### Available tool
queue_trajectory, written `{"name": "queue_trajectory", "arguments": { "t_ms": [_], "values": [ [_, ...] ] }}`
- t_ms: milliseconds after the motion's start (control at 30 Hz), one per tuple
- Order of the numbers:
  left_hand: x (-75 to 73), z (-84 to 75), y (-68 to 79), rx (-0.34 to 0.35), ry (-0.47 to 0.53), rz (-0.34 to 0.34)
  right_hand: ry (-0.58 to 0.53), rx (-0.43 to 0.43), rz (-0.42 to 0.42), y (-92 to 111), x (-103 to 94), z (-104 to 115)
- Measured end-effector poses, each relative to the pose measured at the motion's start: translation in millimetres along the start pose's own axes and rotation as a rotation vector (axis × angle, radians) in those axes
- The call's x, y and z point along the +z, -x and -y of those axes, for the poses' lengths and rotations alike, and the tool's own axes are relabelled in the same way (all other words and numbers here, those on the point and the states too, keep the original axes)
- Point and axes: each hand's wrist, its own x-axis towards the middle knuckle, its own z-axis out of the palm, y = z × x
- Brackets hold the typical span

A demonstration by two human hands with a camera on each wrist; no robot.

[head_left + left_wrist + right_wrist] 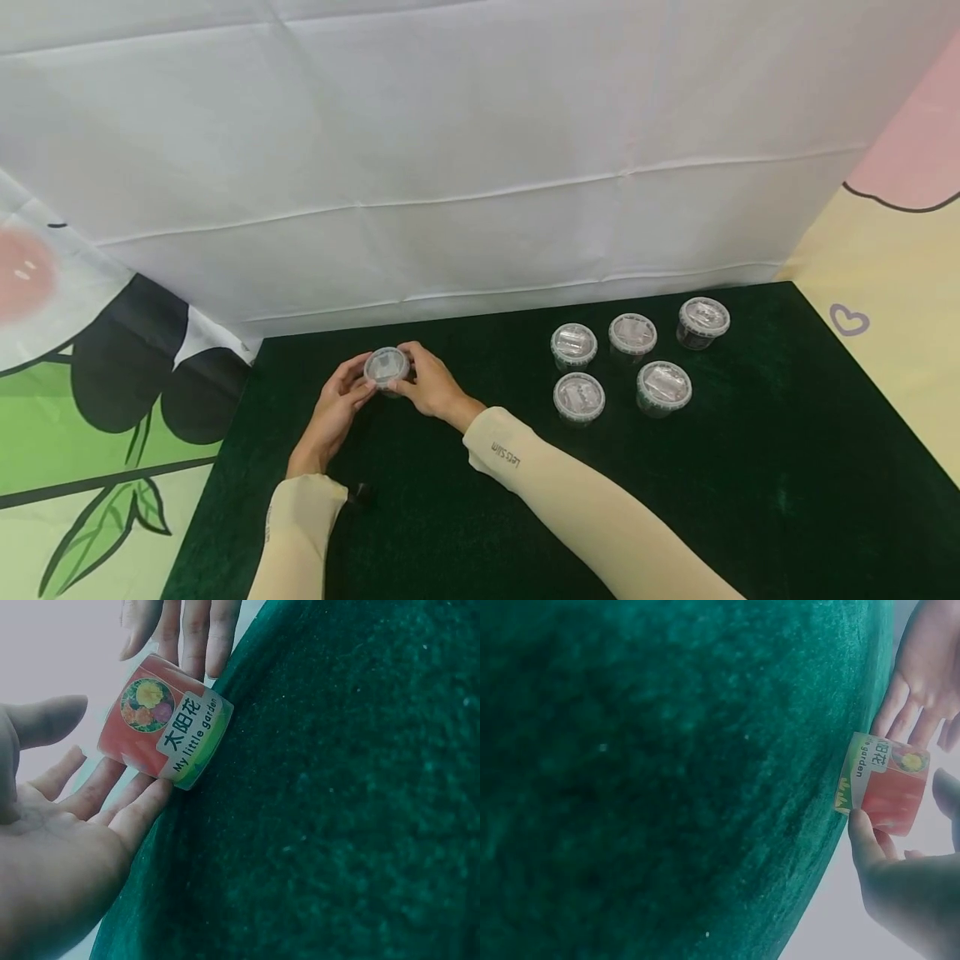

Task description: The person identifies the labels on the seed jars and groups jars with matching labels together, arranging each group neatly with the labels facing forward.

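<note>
Toward the far left of the table [420, 508], I'm gripping 1 red-labelled cup [386, 365] between my left hand [335, 414] and right hand [437, 387], while 5 lidded cups [579, 397] are standing off to the right

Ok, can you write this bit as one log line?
left hand: holds cup | right hand: holds same cup | lid: on | five other cups: on green cloth
</note>
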Motion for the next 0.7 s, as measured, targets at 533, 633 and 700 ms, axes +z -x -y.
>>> {"name": "queue_trajectory", "arguments": {
  "t_ms": [533, 633, 700],
  "values": [
    [7.4, -8.2, 9.8, 0.087, -0.102, -0.114, -0.046, -0.011, -0.014, 8.5, -12.2, -0.6],
    [7.9, -10.5, 12.7, 0.111, -0.127, -0.141, -0.064, 0.001, -0.016, 11.2, -17.0, 0.0],
    [8.3, -13.2, 15.2, 0.123, -0.136, -0.151, -0.074, 0.004, -0.019, 13.1, -20.2, 0.0]
  ]
}}
